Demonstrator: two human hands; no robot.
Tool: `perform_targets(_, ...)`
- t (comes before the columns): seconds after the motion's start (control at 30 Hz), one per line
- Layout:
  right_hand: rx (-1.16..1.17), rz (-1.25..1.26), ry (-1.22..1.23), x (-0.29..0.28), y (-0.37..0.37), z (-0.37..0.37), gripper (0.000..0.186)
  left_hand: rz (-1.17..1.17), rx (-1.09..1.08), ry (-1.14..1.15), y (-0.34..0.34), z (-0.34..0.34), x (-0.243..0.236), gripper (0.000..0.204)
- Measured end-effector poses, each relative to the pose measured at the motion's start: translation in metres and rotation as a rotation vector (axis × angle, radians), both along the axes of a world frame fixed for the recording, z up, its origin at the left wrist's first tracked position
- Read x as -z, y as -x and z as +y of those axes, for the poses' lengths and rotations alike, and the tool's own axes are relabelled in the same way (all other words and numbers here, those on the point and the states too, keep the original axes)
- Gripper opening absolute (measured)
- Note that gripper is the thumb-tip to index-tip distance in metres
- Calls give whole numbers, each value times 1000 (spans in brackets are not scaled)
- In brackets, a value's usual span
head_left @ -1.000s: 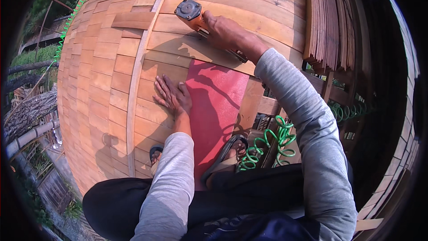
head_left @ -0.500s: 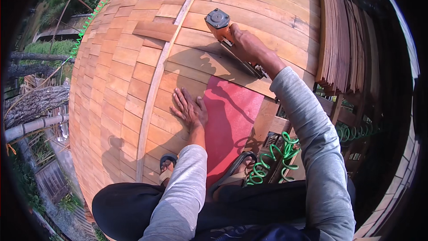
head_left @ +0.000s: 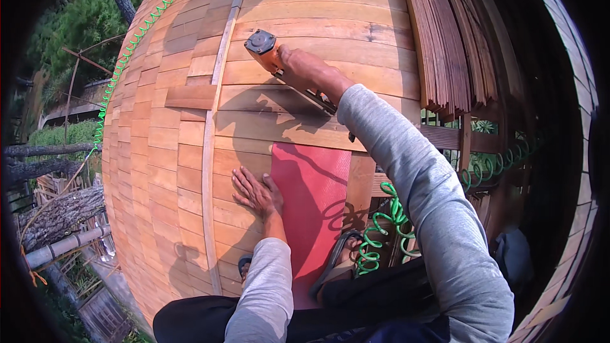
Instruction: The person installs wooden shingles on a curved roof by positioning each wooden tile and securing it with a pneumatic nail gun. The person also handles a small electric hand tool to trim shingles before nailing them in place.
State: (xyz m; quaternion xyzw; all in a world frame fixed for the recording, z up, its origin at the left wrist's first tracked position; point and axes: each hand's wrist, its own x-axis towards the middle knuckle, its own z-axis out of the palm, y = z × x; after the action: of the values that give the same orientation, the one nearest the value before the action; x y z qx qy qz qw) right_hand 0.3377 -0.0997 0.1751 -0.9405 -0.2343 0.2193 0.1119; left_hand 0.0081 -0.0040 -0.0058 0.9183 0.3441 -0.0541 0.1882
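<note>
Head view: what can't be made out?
In the head view:
Orange-and-black handheld tool: grip hidden by the right hand.
Dark left sandal: mostly behind the grey left sleeve.
Brown wooden slat stack: upper end cut off by the picture's top edge.

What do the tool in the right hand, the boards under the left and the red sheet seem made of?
Tool: perhaps painted metal or hard plastic, judging by its smooth orange body and dark cap. Boards: wood, apparently unpainted, with grain showing. Red sheet: possibly plastic or rubber; its surface looks finely textured.
</note>
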Motion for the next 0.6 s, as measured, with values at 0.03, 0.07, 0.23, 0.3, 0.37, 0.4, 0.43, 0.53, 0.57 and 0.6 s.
perform_targets(0.03, 32, 11, 8, -2, -2, -2, 38, 21, -9, 20, -1, -1, -2, 75)
perform_targets(0.07, 46, -3, 0, -3, -5, -1, 38, 6, 5, 12, -5, 1, -3, 75)
perform_targets(0.23, 78, -112, -65, 12, -11, -7, 30, -20, 35, 57, -2, -10, -3, 74)
perform_targets(0.3, 74, -133, -88, 9, -14, -5, 33, -62, 37, 109, -2, -15, -3, 73)
perform_targets(0.37, 14, -83, -36, -12, -13, -20, 38, -24, 35, 70, 2, -14, 4, 72)
perform_targets(0.4, -15, -35, -29, -28, -11, -23, 40, -32, 46, 69, -2, -12, 4, 72)
perform_targets(0.43, -15, 14, -37, -51, -6, -29, 40, -35, 42, 51, -2, -9, 5, 72)
perform_targets(0.53, -24, 135, 2, -148, 16, -58, 39, -93, 72, -10, -5, 7, 9, 72)
perform_targets(0.57, 26, 239, -76, -177, 30, -86, 34, -47, 52, 6, -5, 0, 4, 73)
perform_targets(0.6, 93, 257, -104, -204, 46, -107, 33, -9, 27, 16, -7, -4, 0, 75)
